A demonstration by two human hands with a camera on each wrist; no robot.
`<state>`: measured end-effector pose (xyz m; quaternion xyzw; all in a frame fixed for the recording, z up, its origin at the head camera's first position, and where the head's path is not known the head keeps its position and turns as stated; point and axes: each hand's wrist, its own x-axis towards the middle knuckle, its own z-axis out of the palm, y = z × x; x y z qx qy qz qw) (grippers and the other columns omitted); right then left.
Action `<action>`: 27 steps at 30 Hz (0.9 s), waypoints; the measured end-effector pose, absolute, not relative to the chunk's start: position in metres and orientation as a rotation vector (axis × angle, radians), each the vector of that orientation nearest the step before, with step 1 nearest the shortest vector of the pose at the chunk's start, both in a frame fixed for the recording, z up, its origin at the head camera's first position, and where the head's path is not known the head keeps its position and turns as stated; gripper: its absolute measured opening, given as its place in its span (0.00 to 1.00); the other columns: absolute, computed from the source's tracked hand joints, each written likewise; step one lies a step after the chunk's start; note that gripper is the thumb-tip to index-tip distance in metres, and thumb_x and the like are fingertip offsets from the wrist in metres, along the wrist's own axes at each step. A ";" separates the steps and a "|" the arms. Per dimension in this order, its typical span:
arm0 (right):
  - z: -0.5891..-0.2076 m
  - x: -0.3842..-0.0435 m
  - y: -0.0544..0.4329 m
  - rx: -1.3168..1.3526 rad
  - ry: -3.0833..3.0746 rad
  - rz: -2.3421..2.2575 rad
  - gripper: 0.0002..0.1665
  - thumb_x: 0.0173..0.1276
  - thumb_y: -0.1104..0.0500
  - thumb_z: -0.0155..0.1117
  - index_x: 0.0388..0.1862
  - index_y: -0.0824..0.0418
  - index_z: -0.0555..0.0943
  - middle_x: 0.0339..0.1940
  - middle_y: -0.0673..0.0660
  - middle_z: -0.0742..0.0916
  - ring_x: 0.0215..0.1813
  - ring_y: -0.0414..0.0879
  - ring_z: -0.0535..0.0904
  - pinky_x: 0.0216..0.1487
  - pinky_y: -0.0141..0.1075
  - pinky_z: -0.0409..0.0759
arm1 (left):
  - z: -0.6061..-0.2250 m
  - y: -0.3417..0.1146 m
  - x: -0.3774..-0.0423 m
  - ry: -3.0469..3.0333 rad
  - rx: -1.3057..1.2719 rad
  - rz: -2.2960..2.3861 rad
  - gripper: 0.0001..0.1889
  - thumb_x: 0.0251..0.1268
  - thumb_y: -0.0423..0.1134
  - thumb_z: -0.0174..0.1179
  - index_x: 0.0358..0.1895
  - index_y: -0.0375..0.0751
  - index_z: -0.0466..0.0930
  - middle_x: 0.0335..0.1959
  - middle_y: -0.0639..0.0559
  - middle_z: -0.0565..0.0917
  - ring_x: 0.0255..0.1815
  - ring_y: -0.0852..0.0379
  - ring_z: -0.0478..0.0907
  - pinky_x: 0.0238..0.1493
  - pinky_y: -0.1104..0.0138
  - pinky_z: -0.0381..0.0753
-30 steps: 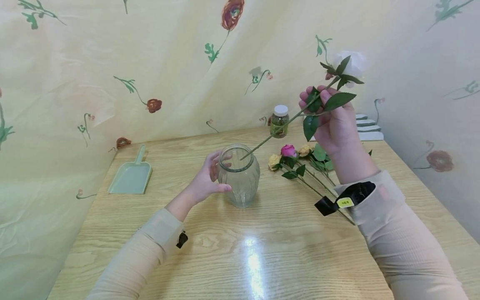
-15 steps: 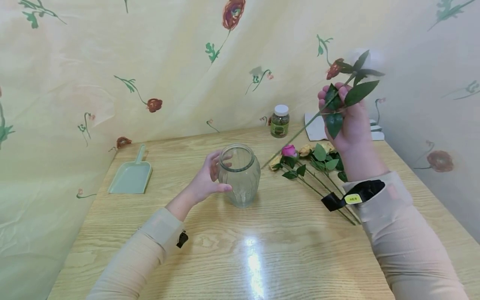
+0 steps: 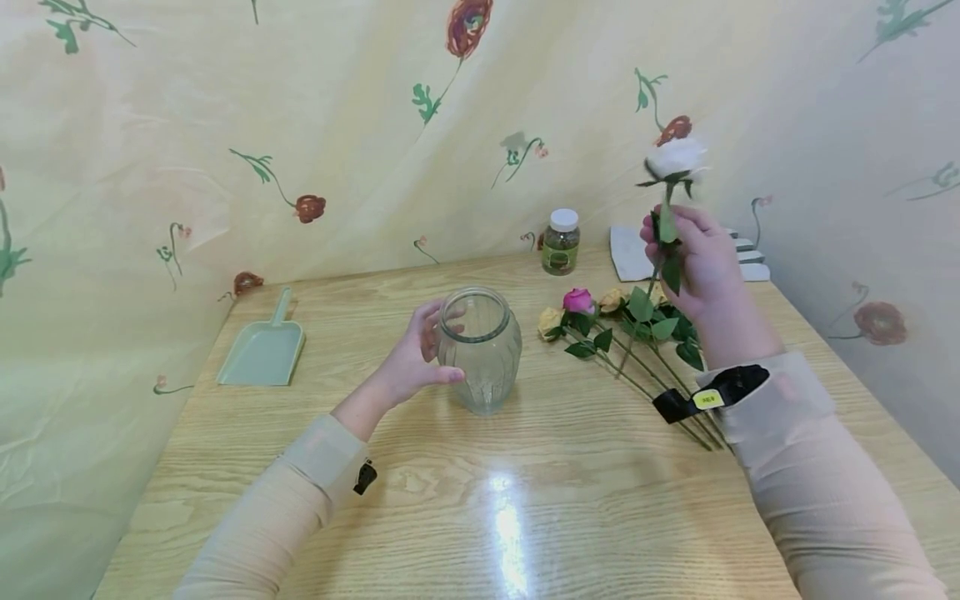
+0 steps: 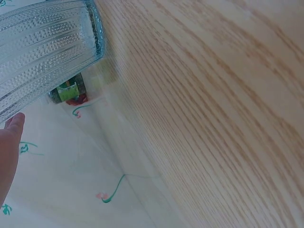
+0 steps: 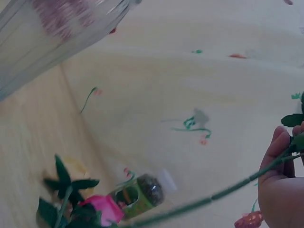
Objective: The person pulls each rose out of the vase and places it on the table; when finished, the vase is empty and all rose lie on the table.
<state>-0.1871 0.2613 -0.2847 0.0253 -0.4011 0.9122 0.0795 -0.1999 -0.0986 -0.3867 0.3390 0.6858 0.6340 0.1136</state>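
A clear ribbed glass vase (image 3: 489,367) stands upright on the table with nothing in it. My left hand (image 3: 405,362) holds its left side, thumb in front and fingers behind. To the right, my right hand (image 3: 701,258) pinches the stem of a white artificial rose (image 3: 677,158), held nearly upright with the bloom on top. The long green stem (image 5: 209,200) shows in the right wrist view. Below that hand several flowers lie on the table, among them a pink rose (image 3: 577,300) and a yellow rose (image 3: 550,322). Part of the stems is hidden by the right wrist.
A jar with a white lid (image 3: 561,243) stands at the back by the patterned curtain. Behind the right hand lies a white and green striped item (image 3: 632,254), partly covered. A pale green dustpan (image 3: 262,354) rests at the left.
The white rose went from slanting over the vase mouth to nearly upright, as my right hand moved right, away from the vase. My left hand and the vase stayed in place.
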 end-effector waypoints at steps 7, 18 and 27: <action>-0.309 -0.192 0.258 -0.030 -1.729 2.435 0.04 0.65 0.63 0.62 0.34 0.59 0.85 0.44 0.52 0.79 0.34 0.40 0.75 0.30 0.29 0.77 | -0.387 -0.099 -0.201 2.009 1.007 1.861 0.61 0.36 0.62 0.72 0.70 0.42 0.42 0.69 0.35 0.58 0.65 0.37 0.60 0.63 0.47 0.62; -0.342 -0.192 0.242 -0.051 -2.573 1.672 0.26 0.70 0.49 0.56 0.57 0.66 0.76 0.46 0.51 0.81 0.51 0.44 0.72 0.47 0.35 0.72 | -0.386 -0.100 -0.200 1.995 0.995 1.868 0.61 0.36 0.61 0.73 0.70 0.42 0.42 0.69 0.36 0.58 0.66 0.38 0.60 0.64 0.47 0.61; -0.358 -0.193 0.232 -0.021 -2.697 1.616 0.25 0.71 0.48 0.55 0.57 0.63 0.77 0.55 0.61 0.79 0.52 0.49 0.73 0.48 0.39 0.73 | -0.384 -0.099 -0.198 1.995 0.966 1.859 0.61 0.35 0.61 0.73 0.70 0.43 0.43 0.69 0.37 0.58 0.66 0.39 0.60 0.64 0.47 0.60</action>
